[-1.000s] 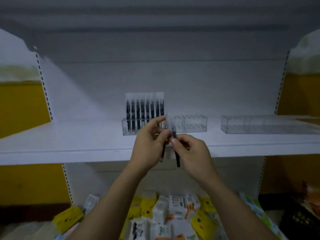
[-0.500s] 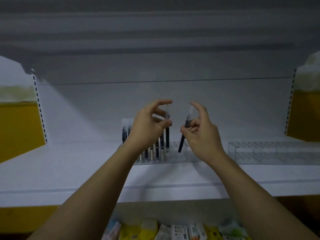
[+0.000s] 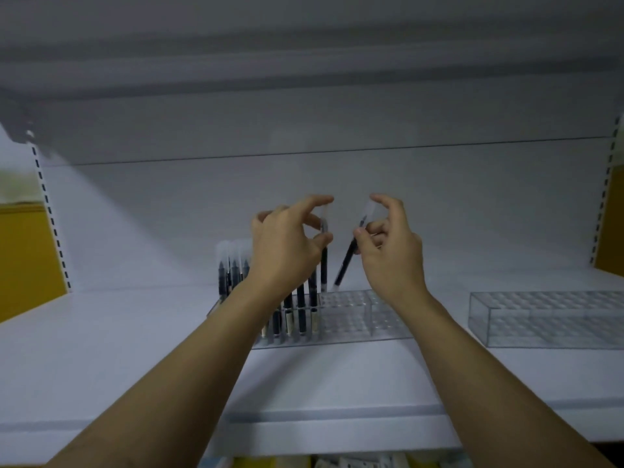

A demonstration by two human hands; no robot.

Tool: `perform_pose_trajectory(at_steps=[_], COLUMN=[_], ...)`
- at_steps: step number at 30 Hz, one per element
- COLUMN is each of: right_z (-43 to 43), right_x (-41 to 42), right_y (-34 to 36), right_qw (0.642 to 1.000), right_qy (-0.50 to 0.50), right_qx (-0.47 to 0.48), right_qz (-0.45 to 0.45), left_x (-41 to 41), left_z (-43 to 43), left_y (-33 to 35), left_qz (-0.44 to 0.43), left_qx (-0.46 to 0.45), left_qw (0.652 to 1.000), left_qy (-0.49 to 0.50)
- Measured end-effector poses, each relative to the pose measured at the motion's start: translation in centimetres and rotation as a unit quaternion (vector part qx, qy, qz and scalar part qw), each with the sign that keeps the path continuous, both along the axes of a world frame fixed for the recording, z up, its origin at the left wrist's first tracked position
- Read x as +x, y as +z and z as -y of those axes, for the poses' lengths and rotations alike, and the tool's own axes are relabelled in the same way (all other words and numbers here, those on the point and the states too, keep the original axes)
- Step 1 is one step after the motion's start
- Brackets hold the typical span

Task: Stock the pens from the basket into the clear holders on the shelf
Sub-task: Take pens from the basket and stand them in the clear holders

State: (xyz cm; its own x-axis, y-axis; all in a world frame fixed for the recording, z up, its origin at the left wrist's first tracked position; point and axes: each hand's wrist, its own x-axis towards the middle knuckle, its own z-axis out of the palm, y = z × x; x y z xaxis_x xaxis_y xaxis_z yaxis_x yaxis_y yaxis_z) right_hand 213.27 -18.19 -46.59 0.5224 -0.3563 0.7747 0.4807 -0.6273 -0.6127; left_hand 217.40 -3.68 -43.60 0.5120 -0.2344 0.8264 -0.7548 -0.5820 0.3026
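A white shelf [image 3: 101, 349] carries a clear holder [image 3: 354, 319] at its middle; every place below is given from that holder. Far to its left a yellow panel [image 3: 23, 258] shows past the shelf's side. In the holder's left part rows of dark pens [image 3: 223, 278] stand upright with clear caps up, partly hidden by the left forearm. Above the holder's left half the left hand [image 3: 287, 251] pinches an upright pen [image 3: 324, 265] between thumb and curled fingers [image 3: 320, 199], the forefinger arched over the cap; this pen's lower end is at the holder's top near the back edge, just right of the filled rows; whether it has entered a hole I cannot tell. Just right of it is a leaning pen [image 3: 346, 265], its lower end down toward the holder's top, its cap up and to the right; the right hand [image 3: 393, 255], above the holder's right half, grips it with thumb and curled fingers. Well right of the holder, apart from it on the same shelf, lies a second holder [image 3: 540, 319]; below the holder, under the shelf's front edge, packets [image 3: 337, 463] peek out.
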Motion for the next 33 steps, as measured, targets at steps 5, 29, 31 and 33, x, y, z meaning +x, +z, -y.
perform_pose_trajectory(at_steps=[5,29,31,33], right_z=[0.6,-0.2,-0.4,-0.6], right_x=[0.7,-0.7,-1.5,-2.7], right_y=[-0.6,-2.7,-2.6,-2.6], right_qw=[1.0,0.96,0.964,0.967], right_qy=[0.0,0.026,0.003,-0.011], right_qx=[0.018,-0.188,-0.178,-0.169], right_qz=[0.004,-0.204,-0.199,-0.192], left_x=[0.8,-0.6,-1.3,-2.3], left_z=[0.0,-0.1,-0.6,-1.2], left_y=[-0.8,-0.5,-0.7,-1.2], left_qz=[0.003,-0.011,0.0,0.017], left_qx=[0.054,0.222,0.231,0.217], left_qw=[0.998,0.965,0.964,0.968], left_qy=[0.044,0.138,0.134,0.124])
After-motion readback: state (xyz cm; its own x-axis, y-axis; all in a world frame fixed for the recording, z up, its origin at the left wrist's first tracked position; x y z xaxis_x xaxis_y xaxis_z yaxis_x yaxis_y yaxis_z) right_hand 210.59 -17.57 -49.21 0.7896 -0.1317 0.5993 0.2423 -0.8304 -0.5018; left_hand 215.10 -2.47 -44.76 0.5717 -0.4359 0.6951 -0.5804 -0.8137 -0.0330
